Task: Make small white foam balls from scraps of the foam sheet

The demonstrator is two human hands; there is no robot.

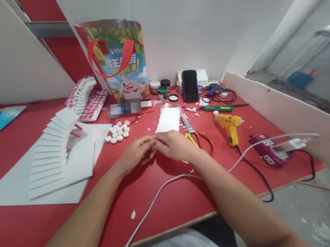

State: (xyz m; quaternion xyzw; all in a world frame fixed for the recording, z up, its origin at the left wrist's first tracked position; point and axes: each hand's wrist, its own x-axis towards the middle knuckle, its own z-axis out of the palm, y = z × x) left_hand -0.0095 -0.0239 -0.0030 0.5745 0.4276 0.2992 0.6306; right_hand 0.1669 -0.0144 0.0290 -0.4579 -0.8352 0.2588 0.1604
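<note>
My left hand (139,151) and my right hand (172,144) meet over the middle of the red table, fingertips pinched together. Between them is a small whitish piece, mostly covered by the fingers, so its kind does not show. Just beyond my hands lies a white sheet (168,120). Scissors (193,130) with orange and yellow handles rest beside my right hand, blades pointing away. To the upper left of my left hand sits a cluster of small round white pieces (118,132). White scraps are scattered around.
A fanned row of white cards (51,147) lies on white sheets at left. A yellow glue gun (230,126), a purple power strip (270,151) and a green-handled tool (218,108) are at right. A white cable (159,194) crosses the front. Behind stand a printed bag (120,66) and small jars (162,92).
</note>
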